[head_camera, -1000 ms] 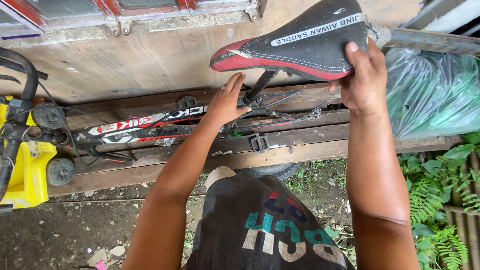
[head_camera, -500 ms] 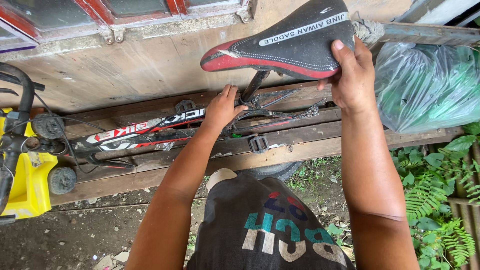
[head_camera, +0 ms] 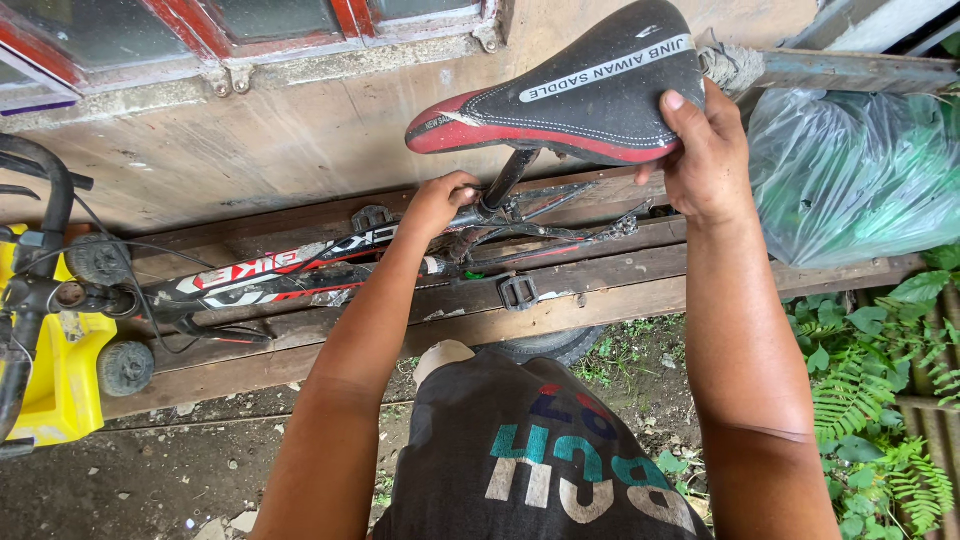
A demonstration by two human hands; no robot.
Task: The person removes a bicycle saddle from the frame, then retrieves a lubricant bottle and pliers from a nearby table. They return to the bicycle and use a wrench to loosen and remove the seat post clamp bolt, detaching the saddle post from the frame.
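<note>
1. Firmly clamped: right hand on rear of saddle, thumb on top, probably to steady it.
2. Closed too: left hand around clamp area where seatpost meets frame.
3. Saddle raised high above frame, nose toward left.
4. Beyond: bike along wooden wall, yellow toy left, plastic bag right.

You face a worn tan wall with a red-framed window above, dark wooden planks along its base, and dirt ground beside green ferns
</note>
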